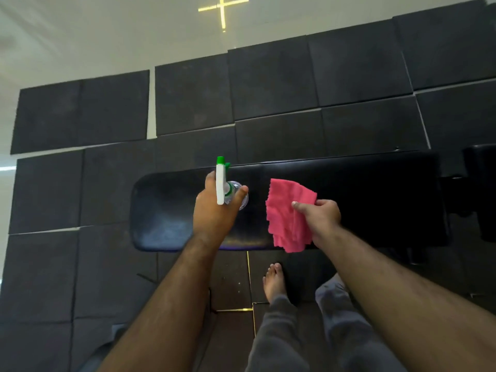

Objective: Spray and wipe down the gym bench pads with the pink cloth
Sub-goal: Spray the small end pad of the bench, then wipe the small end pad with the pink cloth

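A long black bench pad (375, 200) lies across the middle of the view, its rounded end at the left. Above its left half my left hand (214, 210) grips a clear spray bottle (224, 183) with a white and green trigger head, nozzle pointing away from me. My right hand (320, 214) pinches a pink cloth (285, 216) that hangs over the near edge of the pad's middle. A second black pad (480, 189) shows at the far right edge.
Dark square floor mats (268, 84) cover the ground around the bench, with pale floor (80, 36) beyond them. My bare foot (273, 283) and grey trouser legs (281, 331) stand just in front of the bench.
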Demonstrator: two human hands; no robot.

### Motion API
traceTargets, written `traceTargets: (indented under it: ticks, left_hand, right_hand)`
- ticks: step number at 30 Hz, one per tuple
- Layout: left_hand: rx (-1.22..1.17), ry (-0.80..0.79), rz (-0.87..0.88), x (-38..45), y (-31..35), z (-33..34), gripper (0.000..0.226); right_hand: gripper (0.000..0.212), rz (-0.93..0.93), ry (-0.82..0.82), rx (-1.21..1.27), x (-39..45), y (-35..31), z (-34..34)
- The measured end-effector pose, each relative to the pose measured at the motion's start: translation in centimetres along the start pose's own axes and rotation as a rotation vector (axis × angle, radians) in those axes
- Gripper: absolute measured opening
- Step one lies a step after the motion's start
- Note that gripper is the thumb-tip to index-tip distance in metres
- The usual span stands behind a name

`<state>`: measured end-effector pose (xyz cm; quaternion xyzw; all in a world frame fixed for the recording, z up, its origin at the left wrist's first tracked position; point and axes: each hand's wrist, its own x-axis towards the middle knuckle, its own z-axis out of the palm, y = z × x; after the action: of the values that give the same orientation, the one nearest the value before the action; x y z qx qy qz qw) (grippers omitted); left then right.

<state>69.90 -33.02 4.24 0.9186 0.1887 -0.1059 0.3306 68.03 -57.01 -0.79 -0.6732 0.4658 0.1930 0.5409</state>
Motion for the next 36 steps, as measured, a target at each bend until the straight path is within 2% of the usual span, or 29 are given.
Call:
traceTargets:
  ticks: [2,4,6,9,13,15,17,22,25,27,30,33,36]
  left_hand:
    - [0.314,-0.225,-0.14,-0.4,0.1,-0.9,0.116]
    - [0.626,-0.424,-0.175,-1.0,0.4,-1.3,0.099]
    - [0.751,-0.561,-0.072,-2.0,2.0,-0.9,0.08]
    - [0.732,-0.543,0.144,-3.1,6.1,1.3,0.06]
    - [0.483,-0.495,0.447,-3.5,13.4,6.8,0.049]
    - [0.384,-0.502,0.562,-3.6,17.2,10.2,0.056]
    - [0.361,-0.519,0.662,-3.7,20.5,14.3,0.065]
    - [0.396,-0.585,0.935,-4.5,26.9,25.6,0.082]
    - [0.439,-0.599,1.037,-4.9,29.0,31.4,0.085]
    - [0.469,-0.575,1.091,-5.3,29.7,34.3,0.083]
    - [0.501,-0.532,1.164,-6.2,30.4,37.2,0.083]
    - [0.55,-0.509,1.206,-6.7,30.9,39.1,0.079]
    - [0.596,-0.504,1.21,-6.7,31.2,40.3,0.079]
  right_hand:
    - [0.046,0.107,-0.113,0.125,0.0,-0.4,-0.3]
    - [0.044,0.198,-0.236,0.22,0.1,-1.0,-0.7]
    - [0.039,0.273,-0.343,0.322,0.1,-1.8,-1.5]
    - [0.035,0.222,-0.405,0.408,0.5,-2.9,-4.3]
    - [0.023,0.051,-0.146,0.46,2.4,-3.6,-11.8]
    - [0.013,-0.034,0.004,0.47,3.5,-3.5,-16.4]
    - [0.013,-0.165,0.202,0.444,4.6,-3.0,-21.7]
    - [0.022,-0.518,0.751,0.171,6.6,-0.7,-33.9]
    - [0.019,-0.739,0.951,-0.101,8.5,1.2,-38.1]
    - [0.024,-0.758,0.905,-0.309,10.4,2.4,-39.5]
    - [0.046,-0.593,0.646,-0.497,13.0,5.0,-39.7]
    - [0.045,-0.586,0.689,-0.584,15.3,7.2,-39.8]
    - [0.07,-0.468,0.68,-0.673,17.6,8.1,-39.2]
